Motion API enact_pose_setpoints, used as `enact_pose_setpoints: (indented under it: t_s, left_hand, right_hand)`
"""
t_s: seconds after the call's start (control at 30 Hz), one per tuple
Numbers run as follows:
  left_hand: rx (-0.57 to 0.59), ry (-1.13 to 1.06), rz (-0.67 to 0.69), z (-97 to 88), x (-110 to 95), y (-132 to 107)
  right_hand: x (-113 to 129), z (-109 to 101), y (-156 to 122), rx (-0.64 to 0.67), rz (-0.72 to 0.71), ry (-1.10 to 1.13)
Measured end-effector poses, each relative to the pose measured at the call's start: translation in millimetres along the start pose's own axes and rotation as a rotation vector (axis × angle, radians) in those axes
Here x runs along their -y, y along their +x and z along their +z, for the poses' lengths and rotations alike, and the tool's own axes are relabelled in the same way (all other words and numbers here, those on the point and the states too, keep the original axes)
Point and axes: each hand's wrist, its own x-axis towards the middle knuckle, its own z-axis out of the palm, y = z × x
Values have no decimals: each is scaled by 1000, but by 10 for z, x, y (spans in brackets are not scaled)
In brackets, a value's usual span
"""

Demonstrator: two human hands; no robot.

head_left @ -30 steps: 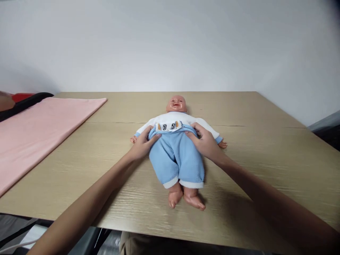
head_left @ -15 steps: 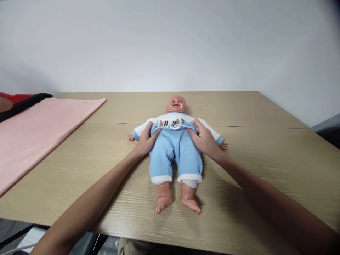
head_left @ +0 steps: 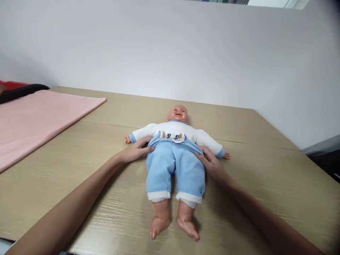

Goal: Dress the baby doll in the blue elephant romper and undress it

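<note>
A baby doll (head_left: 178, 114) lies on its back on the table, head away from me and bare feet toward me. It wears a white top (head_left: 174, 128) with blue cuffs and light-blue fleece pants (head_left: 162, 170) with white hems. Bunched blue cloth and a patch with printed eyes (head_left: 172, 136) cross its belly at the waist. My left hand (head_left: 135, 150) is closed on the pants at the waist's left side, thumb on top. On the opposite side, my right hand (head_left: 211, 163) pinches the waist edge; its fingertips are partly hidden by cloth.
A pink cloth (head_left: 45, 117) lies flat at the left of the wooden table (head_left: 119, 198). Behind it, a black-edged red object (head_left: 16, 86) sits at the far left. A pale wall (head_left: 159, 49) rises behind the table, and something dark (head_left: 326, 159) stands beyond its right edge.
Both hands have moved outward and slightly down to the sides of the doll's waist, and the waist cloth is spread wider. The view has tilted and come closer to the doll.
</note>
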Motion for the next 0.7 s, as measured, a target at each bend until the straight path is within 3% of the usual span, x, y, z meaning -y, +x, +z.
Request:
enact_pose_setpoints:
  t_s: [0.2, 0.37, 0.6, 0.7]
  left_hand:
    - [-238, -508, -135, 415, 84, 8]
    - [-258, -662, -140, 587, 32, 9]
    - [-177, -476, -54, 392, -38, -20]
    - [-167, -364, 12, 357, -74, -52]
  right_hand:
    - [-26, 202, 34, -99, 203, 337]
    - [38, 147, 88, -127, 293, 378]
    - [183, 28, -5, 9, 22, 90]
    - [326, 57, -23, -22, -139, 32]
